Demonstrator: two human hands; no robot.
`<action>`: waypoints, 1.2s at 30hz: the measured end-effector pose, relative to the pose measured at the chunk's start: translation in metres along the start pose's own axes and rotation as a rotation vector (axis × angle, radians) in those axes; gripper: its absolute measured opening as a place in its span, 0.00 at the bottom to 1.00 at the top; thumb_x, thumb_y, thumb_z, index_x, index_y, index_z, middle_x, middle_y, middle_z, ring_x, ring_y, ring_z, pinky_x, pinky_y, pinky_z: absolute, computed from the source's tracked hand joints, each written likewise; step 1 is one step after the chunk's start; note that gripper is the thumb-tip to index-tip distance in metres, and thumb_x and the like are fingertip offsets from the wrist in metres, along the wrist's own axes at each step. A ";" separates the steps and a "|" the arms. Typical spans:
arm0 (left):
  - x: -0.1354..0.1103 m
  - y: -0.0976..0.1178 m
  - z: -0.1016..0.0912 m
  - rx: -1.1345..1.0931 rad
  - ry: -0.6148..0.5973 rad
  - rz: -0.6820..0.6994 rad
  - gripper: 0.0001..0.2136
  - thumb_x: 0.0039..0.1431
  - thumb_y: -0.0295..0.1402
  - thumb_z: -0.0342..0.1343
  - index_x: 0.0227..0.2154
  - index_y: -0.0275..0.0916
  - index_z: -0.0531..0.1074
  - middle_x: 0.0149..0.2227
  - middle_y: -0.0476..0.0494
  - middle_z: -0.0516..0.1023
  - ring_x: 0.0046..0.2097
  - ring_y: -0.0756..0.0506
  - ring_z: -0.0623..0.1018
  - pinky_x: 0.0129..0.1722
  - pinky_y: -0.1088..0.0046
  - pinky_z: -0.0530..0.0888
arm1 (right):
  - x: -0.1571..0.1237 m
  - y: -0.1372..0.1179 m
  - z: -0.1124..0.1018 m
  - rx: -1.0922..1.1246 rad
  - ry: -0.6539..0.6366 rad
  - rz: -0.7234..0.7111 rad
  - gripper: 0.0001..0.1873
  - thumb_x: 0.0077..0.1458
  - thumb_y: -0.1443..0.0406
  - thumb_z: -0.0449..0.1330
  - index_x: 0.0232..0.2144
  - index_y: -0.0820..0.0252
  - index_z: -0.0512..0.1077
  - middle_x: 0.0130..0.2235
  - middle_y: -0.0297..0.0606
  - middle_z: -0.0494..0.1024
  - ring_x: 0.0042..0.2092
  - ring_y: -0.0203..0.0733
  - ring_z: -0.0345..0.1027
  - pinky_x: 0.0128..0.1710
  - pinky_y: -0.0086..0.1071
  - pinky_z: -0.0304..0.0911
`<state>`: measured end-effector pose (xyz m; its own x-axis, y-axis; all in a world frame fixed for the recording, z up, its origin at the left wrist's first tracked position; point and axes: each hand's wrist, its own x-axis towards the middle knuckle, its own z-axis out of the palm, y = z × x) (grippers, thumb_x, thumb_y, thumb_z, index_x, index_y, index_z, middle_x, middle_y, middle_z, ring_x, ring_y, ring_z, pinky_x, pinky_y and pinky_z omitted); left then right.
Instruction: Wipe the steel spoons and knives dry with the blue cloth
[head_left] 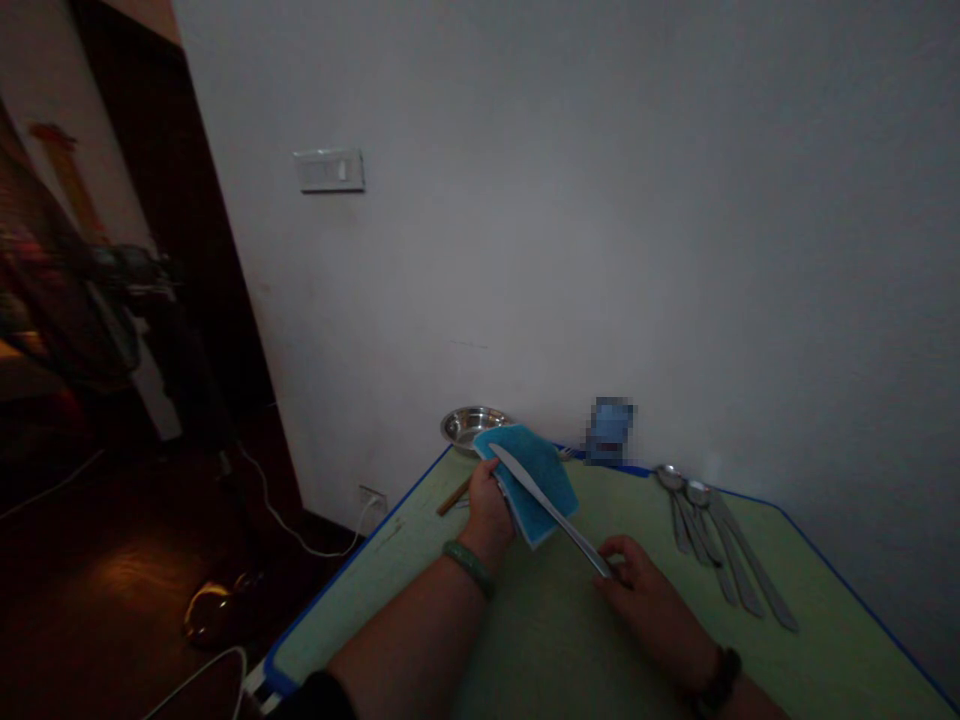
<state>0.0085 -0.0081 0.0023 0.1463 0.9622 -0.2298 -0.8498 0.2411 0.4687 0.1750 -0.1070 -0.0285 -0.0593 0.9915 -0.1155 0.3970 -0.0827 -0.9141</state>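
One table knife (551, 509) spans the hands I watch remotely: the right hand (640, 583) pinches its handle; its blade points toward ten o'clock over the blue cloth (547, 467) gripped by the left hand (491, 512). A metal bowl (466, 430) sits near the left hand's twelve o'clock.

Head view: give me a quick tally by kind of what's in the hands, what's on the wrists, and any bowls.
Knife, in the right hand: 1
Blue cloth, in the left hand: 1
Wristwear, green bangle and dark bracelet: 2
Metal bowl: 1
Total: 5
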 end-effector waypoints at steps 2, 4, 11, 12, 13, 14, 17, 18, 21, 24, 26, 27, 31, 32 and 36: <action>0.000 0.000 0.000 -0.018 -0.011 -0.011 0.15 0.45 0.36 0.47 0.30 0.31 0.73 0.28 0.38 0.77 0.37 0.38 0.76 0.43 0.58 0.68 | -0.001 -0.001 0.000 0.004 0.001 0.004 0.10 0.47 0.61 0.51 0.34 0.54 0.57 0.24 0.28 0.68 0.26 0.34 0.64 0.23 0.25 0.55; 0.001 0.000 -0.001 -0.039 -0.020 -0.034 0.16 0.45 0.36 0.47 0.32 0.31 0.73 0.30 0.37 0.77 0.38 0.37 0.76 0.44 0.57 0.67 | -0.001 -0.001 0.001 0.027 -0.009 0.009 0.10 0.47 0.60 0.50 0.35 0.54 0.57 0.25 0.29 0.69 0.27 0.35 0.65 0.23 0.26 0.56; 0.001 -0.001 -0.001 -0.001 -0.029 -0.041 0.15 0.44 0.37 0.47 0.30 0.32 0.72 0.29 0.37 0.77 0.37 0.37 0.76 0.43 0.55 0.67 | 0.000 0.000 0.000 0.004 -0.010 0.001 0.11 0.47 0.60 0.50 0.35 0.54 0.57 0.25 0.28 0.69 0.26 0.35 0.65 0.23 0.25 0.55; 0.001 -0.001 -0.001 0.007 -0.026 -0.040 0.15 0.45 0.37 0.47 0.29 0.32 0.72 0.28 0.37 0.77 0.37 0.37 0.76 0.43 0.55 0.67 | 0.001 0.001 0.000 -0.007 -0.003 0.001 0.11 0.47 0.60 0.51 0.35 0.54 0.58 0.25 0.28 0.69 0.26 0.35 0.65 0.23 0.25 0.55; 0.001 -0.001 -0.001 0.013 -0.023 -0.039 0.15 0.45 0.37 0.47 0.29 0.32 0.72 0.28 0.37 0.77 0.36 0.37 0.76 0.43 0.54 0.67 | 0.001 0.002 -0.001 -0.013 0.000 -0.001 0.11 0.47 0.60 0.51 0.36 0.54 0.58 0.25 0.28 0.69 0.27 0.35 0.65 0.23 0.25 0.55; 0.001 -0.001 -0.002 0.018 -0.022 -0.037 0.14 0.45 0.37 0.47 0.28 0.32 0.72 0.28 0.37 0.77 0.36 0.37 0.76 0.43 0.54 0.67 | 0.001 0.002 -0.001 -0.011 0.002 -0.003 0.11 0.47 0.60 0.51 0.36 0.54 0.58 0.24 0.28 0.68 0.27 0.35 0.65 0.23 0.25 0.55; 0.001 -0.001 -0.002 0.012 -0.028 -0.033 0.14 0.45 0.36 0.47 0.29 0.32 0.72 0.28 0.37 0.77 0.36 0.37 0.76 0.43 0.55 0.67 | 0.001 0.004 0.000 0.018 -0.013 -0.005 0.11 0.47 0.60 0.50 0.36 0.54 0.58 0.23 0.27 0.67 0.26 0.35 0.64 0.22 0.25 0.55; 0.001 -0.001 -0.002 0.002 -0.031 -0.036 0.14 0.45 0.36 0.47 0.29 0.32 0.72 0.28 0.37 0.77 0.36 0.37 0.76 0.44 0.55 0.67 | 0.001 0.003 0.000 0.025 -0.016 -0.006 0.11 0.47 0.60 0.50 0.36 0.54 0.58 0.23 0.27 0.67 0.26 0.34 0.64 0.22 0.25 0.55; 0.002 -0.002 -0.003 -0.023 -0.041 -0.062 0.15 0.45 0.37 0.48 0.31 0.31 0.72 0.29 0.37 0.77 0.37 0.37 0.75 0.44 0.55 0.66 | 0.000 0.001 0.000 0.022 -0.006 -0.005 0.12 0.47 0.59 0.51 0.35 0.54 0.59 0.24 0.28 0.69 0.25 0.34 0.64 0.22 0.25 0.54; 0.002 -0.002 -0.004 -0.001 -0.058 -0.078 0.16 0.44 0.38 0.48 0.32 0.31 0.72 0.29 0.35 0.77 0.37 0.36 0.75 0.43 0.52 0.66 | -0.001 -0.001 0.000 0.015 -0.002 0.001 0.12 0.47 0.59 0.51 0.36 0.54 0.60 0.24 0.28 0.70 0.25 0.33 0.64 0.22 0.25 0.54; 0.002 -0.002 -0.004 0.017 -0.062 -0.073 0.17 0.44 0.38 0.48 0.32 0.31 0.72 0.29 0.35 0.77 0.37 0.35 0.75 0.43 0.52 0.66 | 0.000 0.000 0.001 0.008 0.006 0.010 0.12 0.46 0.59 0.51 0.35 0.54 0.60 0.24 0.28 0.70 0.24 0.33 0.63 0.22 0.24 0.53; 0.002 -0.002 -0.003 0.020 -0.060 -0.066 0.16 0.44 0.37 0.47 0.32 0.31 0.72 0.29 0.35 0.77 0.37 0.35 0.75 0.43 0.52 0.66 | 0.000 0.001 0.001 0.004 0.010 0.013 0.12 0.46 0.59 0.51 0.35 0.54 0.60 0.24 0.28 0.70 0.24 0.33 0.63 0.22 0.24 0.53; 0.000 -0.001 -0.002 0.046 -0.045 -0.047 0.16 0.44 0.37 0.47 0.31 0.31 0.72 0.28 0.36 0.77 0.37 0.36 0.75 0.43 0.53 0.66 | 0.003 0.006 0.001 0.015 0.000 0.003 0.12 0.47 0.59 0.51 0.36 0.54 0.59 0.23 0.27 0.69 0.24 0.33 0.62 0.21 0.24 0.53; 0.000 -0.001 -0.001 0.055 -0.044 -0.046 0.16 0.45 0.38 0.47 0.31 0.31 0.72 0.28 0.36 0.77 0.37 0.36 0.75 0.43 0.53 0.66 | 0.003 0.007 0.001 0.022 -0.009 -0.002 0.12 0.47 0.60 0.51 0.36 0.54 0.59 0.23 0.27 0.68 0.24 0.33 0.62 0.21 0.24 0.53; -0.001 -0.002 -0.001 0.064 -0.046 -0.037 0.16 0.45 0.38 0.47 0.30 0.31 0.72 0.28 0.36 0.77 0.36 0.37 0.76 0.43 0.54 0.66 | 0.002 0.006 0.001 0.041 -0.024 -0.010 0.11 0.48 0.60 0.51 0.37 0.54 0.58 0.23 0.27 0.66 0.24 0.33 0.62 0.22 0.24 0.54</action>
<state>0.0096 -0.0095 0.0004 0.2012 0.9570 -0.2091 -0.8097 0.2826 0.5143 0.1766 -0.1057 -0.0347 -0.0858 0.9897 -0.1150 0.3581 -0.0771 -0.9305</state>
